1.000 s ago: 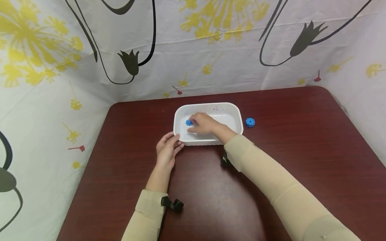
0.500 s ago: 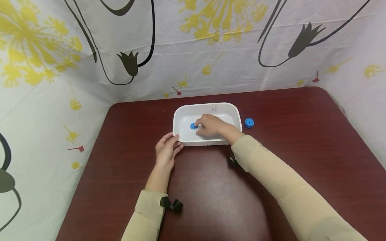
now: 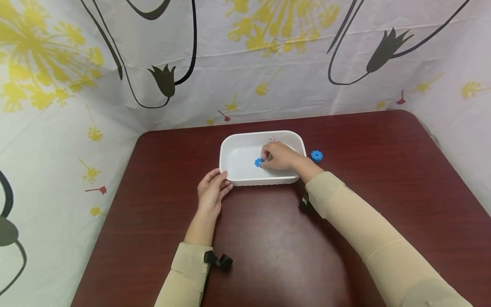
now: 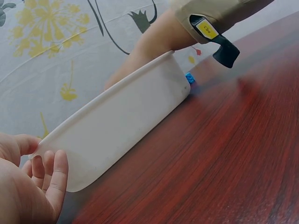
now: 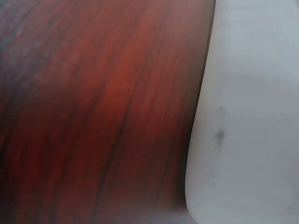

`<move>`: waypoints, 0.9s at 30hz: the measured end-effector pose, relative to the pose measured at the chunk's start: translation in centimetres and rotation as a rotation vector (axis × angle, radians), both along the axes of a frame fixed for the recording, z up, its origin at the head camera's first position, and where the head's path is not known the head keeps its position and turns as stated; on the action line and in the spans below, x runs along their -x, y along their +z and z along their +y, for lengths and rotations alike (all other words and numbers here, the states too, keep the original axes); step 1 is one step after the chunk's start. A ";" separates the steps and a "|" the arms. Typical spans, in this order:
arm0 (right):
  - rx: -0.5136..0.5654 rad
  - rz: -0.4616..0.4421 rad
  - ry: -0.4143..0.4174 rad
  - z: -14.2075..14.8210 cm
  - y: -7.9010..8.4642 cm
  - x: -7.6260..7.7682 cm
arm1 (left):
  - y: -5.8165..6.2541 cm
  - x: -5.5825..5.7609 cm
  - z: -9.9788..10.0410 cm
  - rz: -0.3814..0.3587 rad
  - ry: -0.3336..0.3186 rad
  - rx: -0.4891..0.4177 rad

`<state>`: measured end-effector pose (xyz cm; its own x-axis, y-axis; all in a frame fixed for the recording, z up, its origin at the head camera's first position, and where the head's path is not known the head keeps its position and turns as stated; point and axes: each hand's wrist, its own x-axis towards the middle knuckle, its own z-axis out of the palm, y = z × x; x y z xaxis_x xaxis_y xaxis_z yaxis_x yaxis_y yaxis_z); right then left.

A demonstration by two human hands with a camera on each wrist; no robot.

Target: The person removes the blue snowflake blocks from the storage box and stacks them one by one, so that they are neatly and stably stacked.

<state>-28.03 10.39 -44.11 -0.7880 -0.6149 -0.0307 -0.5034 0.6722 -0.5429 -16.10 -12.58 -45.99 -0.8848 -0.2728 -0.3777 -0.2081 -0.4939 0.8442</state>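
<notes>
A small blue notched disc (image 3: 258, 162) lies low inside the white tray (image 3: 238, 178). My right hand (image 3: 281, 157) reaches over the tray's near wall and pinches the disc at its right edge between thumb and fingers. The right wrist view shows only the tray's outer wall (image 5: 243, 116) beside the table, with no hand in sight. My left hand (image 3: 210, 189) holds the tray's near left corner. In the left wrist view its thumb lies on the rim and its fingers are against the outside wall.
Just right of the tray, a short stack of blue notched discs (image 3: 316, 156) stands on the dark red wooden table (image 3: 268, 238). A patterned white cloth (image 3: 245, 85) hangs behind the table and along both sides.
My right hand has moved right inside the tray, and the blue disc has shifted right with it. Its thumb and fingers have closed at the disc. My left hand keeps its place.
</notes>
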 end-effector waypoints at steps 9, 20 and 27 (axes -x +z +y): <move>-0.020 -0.018 0.040 0.1 -0.5 0.3 | 0.2 0.0 0.2 -0.002 -0.007 0.005; -0.016 -0.076 -0.049 0.2 -0.6 0.4 | 0.0 0.1 0.1 -0.008 -0.008 0.020; -0.028 -0.052 -0.018 0.4 -0.6 0.5 | 0.0 0.0 0.1 -0.008 -0.003 0.019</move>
